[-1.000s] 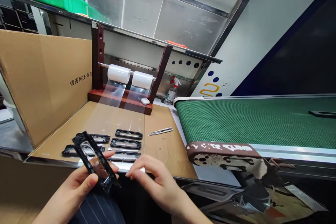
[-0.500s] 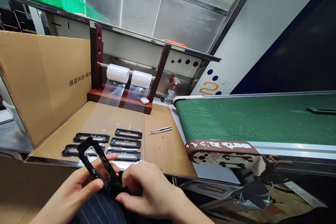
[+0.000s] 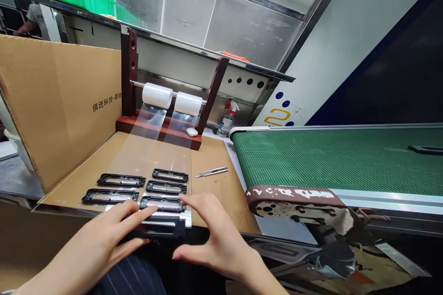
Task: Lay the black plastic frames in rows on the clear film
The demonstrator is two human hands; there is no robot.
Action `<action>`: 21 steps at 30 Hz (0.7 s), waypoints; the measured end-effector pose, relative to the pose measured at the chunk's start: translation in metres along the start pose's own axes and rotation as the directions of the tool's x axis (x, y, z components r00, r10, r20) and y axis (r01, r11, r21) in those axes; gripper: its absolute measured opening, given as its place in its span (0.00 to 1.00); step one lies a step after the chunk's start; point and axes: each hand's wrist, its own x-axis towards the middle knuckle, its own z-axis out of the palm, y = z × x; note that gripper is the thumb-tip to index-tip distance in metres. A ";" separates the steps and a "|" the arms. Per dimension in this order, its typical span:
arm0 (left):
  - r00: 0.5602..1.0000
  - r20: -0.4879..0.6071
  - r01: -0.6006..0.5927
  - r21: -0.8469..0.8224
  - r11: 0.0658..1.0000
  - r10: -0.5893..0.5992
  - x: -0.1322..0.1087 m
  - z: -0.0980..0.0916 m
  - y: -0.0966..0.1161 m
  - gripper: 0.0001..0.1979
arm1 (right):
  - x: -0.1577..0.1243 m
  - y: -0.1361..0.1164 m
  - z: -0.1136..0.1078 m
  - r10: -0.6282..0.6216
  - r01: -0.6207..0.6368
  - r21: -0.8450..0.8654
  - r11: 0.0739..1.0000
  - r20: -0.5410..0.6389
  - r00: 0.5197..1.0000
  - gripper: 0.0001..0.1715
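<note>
My left hand [image 3: 110,235] grips the left end of a black rectangular plastic frame [image 3: 162,227], which lies level just above the table's front edge. Beside the frame's right end, my right hand [image 3: 216,235] is open, thumb and forefinger spread apart. Several similar black frames lie in two columns on clear film beyond my hands; among them are the nearest right frame [image 3: 162,203] and the nearest left frame [image 3: 110,196]. The film strips [image 3: 138,147] run from two film rolls [image 3: 157,95] on a dark red wooden stand [image 3: 126,124].
A utility knife [image 3: 212,172] lies on the cardboard right of the frames. The green conveyor belt [image 3: 328,156] runs along the right, with a black part on it. A spray bottle [image 3: 225,124] stands behind. An upright cardboard sheet [image 3: 62,106] borders the left side.
The black frame has turned from tilted upright to level and moved right. My right hand has come off it and opened its fingers.
</note>
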 end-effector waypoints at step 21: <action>0.998 -0.067 -0.009 0.042 0.999 0.012 -0.027 -0.011 -0.023 0.22 | -0.016 0.003 0.012 -0.130 0.130 0.001 0.992 -0.082 0.988 0.22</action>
